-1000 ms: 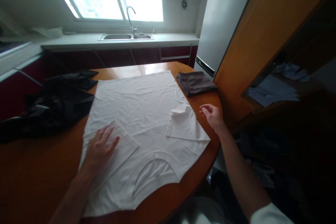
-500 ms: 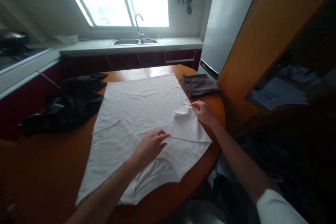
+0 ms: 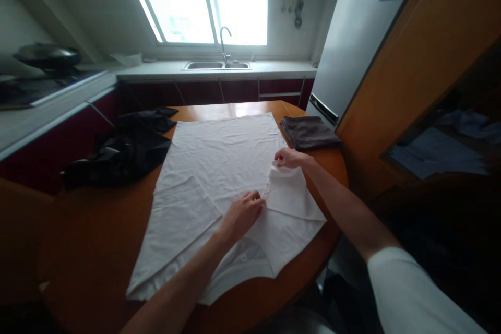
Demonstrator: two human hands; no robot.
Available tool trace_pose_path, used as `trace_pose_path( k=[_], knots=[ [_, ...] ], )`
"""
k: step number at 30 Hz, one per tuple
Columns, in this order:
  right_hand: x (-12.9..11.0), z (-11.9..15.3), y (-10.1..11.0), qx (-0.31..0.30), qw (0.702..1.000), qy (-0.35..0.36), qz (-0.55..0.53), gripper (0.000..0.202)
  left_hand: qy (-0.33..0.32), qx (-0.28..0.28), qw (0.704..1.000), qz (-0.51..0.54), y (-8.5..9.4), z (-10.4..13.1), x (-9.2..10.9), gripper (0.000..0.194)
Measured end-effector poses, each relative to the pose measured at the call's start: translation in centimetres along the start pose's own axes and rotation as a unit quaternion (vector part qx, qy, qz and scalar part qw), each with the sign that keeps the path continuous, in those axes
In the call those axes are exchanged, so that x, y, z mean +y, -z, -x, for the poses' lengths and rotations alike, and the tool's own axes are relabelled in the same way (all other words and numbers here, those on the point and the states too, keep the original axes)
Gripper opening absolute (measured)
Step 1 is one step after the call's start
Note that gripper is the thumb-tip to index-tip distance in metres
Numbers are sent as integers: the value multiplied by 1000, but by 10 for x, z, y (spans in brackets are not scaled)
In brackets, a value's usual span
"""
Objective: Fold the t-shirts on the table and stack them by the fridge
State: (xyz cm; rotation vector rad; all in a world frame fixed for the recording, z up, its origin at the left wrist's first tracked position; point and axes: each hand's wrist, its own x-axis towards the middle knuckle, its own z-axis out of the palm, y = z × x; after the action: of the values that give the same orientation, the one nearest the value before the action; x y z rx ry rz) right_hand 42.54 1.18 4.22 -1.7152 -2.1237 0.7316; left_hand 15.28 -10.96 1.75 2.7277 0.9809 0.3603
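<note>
A white T-shirt [image 3: 227, 151] lies spread on the wooden table, its neckline toward me and both sleeves folded inward over the body. My left hand [image 3: 245, 211] pinches the lower end of the right-hand sleeve's hem, fingers closed. At the upper corner of that same sleeve [image 3: 287, 188], my right hand [image 3: 288, 158] grips the cloth between bent fingers. The left-hand sleeve [image 3: 188, 206] lies flat, with neither hand on it.
Dark folded cloth [image 3: 311, 133] sits at the table's [image 3: 94, 240] far right. A black garment [image 3: 125, 148] is heaped at the left edge. Beyond are a counter with a sink [image 3: 217, 66], a pan [image 3: 47, 56] on a stove and a fridge [image 3: 344, 36].
My right hand has moved inward with the sleeve corner, which now lies flatter. The fingers of my left hand have closed on the hem. The view has shifted slightly left.
</note>
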Motion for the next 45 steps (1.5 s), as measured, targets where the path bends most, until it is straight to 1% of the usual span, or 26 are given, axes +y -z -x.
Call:
trace_pose_path(
  k=[1, 4, 7, 9, 11, 14, 16, 18, 20, 22, 23, 24, 25, 27, 30, 32, 35, 38, 42, 45],
  knots=[
    [1, 0, 3, 3, 1000, 4, -11, 8, 0, 1, 1000, 0, 0, -1, -2, 21],
    [3, 2, 12, 20, 999, 14, -41, 17, -14, 7, 1000, -7, 1, -3, -6, 20],
    [5, 2, 14, 40, 997, 14, -61, 19, -22, 33, 999, -27, 7, -2, -8, 23],
    [5, 1, 9, 48, 997, 8, -64, 17, -13, 54, 998, -42, 10, 0, -9, 22],
    [5, 0, 0, 55, 997, -1, -58, 15, -8, 61, 997, -43, 12, 3, -10, 21],
    [5, 0, -12, 71, 996, -17, -43, 11, -16, 45, 999, -27, 11, 5, -12, 20],
    [6, 3, -14, 95, 995, -26, -33, 12, -20, 36, 999, -17, 9, 5, -12, 21],
    [9, 9, -9, 133, 990, -35, -25, 16, -21, 37, 999, -11, 7, 6, -12, 20],
    [12, 22, -3, 208, 977, -45, -20, 24, -22, 42, 999, -8, 7, 6, -12, 20],
    [13, 42, -2, 296, 954, -51, -16, 31, -21, 42, 999, -6, 6, 6, -12, 20],
    [13, 55, -5, 330, 943, -49, -14, 34, -20, 42, 999, -6, 6, 6, -12, 20],
    [12, 69, -11, 349, 936, -44, -12, 36, -19, 41, 999, -5, 6, 6, -12, 20],
    [10, 84, -19, 350, 936, -38, -8, 38, -19, 41, 999, -4, 6, 6, -12, 20],
    [5, 113, -40, 321, 947, -33, 6, 44, -21, 47, 999, -1, 7, 6, -12, 20],
    [-4, 147, -74, 249, 965, -60, 55, 53, -33, 63, 997, 3, 10, 5, -9, 20],
    [-9, 160, -89, 196, 972, -89, 90, 57, -47, 69, 997, 1, 13, 5, -7, 20],
    [-13, 166, -95, 133, 975, -116, 133, 61, -62, 66, 996, -8, 15, 5, -3, 19],
    [-13, 168, -94, 101, 976, -112, 160, 64, -63, 57, 996, -19, 18, 6, 0, 19],
    [-13, 171, -95, 96, 976, -105, 168, 67, -59, 26, 998, -19, 19, 10, 2, 18],
    [-7, 173, -96, 117, 980, -90, 137, 67, -60, 6, 998, -2, 15, 11, -1, 12]
  ],
)
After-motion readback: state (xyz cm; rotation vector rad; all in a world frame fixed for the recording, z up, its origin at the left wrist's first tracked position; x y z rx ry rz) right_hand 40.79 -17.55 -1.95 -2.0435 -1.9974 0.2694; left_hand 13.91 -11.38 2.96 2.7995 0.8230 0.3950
